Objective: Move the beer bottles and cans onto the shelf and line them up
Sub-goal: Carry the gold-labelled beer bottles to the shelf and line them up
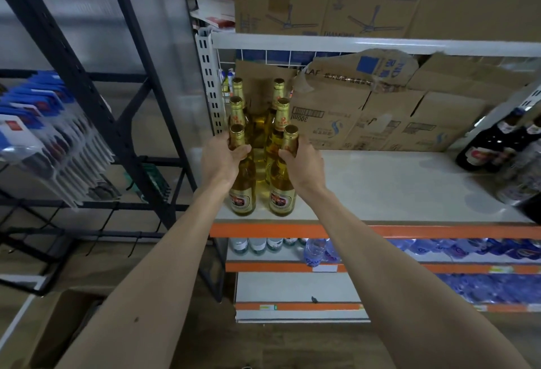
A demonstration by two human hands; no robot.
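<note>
Partly done, I judge: six gold bottles [237, 114] stand in two rows on the shelf [380, 187], left end; left hand [224, 161] grips the front-left bottle [243, 196], right hand [301, 163] the front-right bottle [281, 196]; room remains rightward

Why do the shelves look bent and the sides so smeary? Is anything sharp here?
Head view: the wide-angle lens bows the white shelf rail and tilts the black rack; the left and right edges are smeared, blurring the dark bottles; sharpest are the two front golden bottles, gripped by the left hand and right hand; lighting is dim and even, without hard shadows.
</note>
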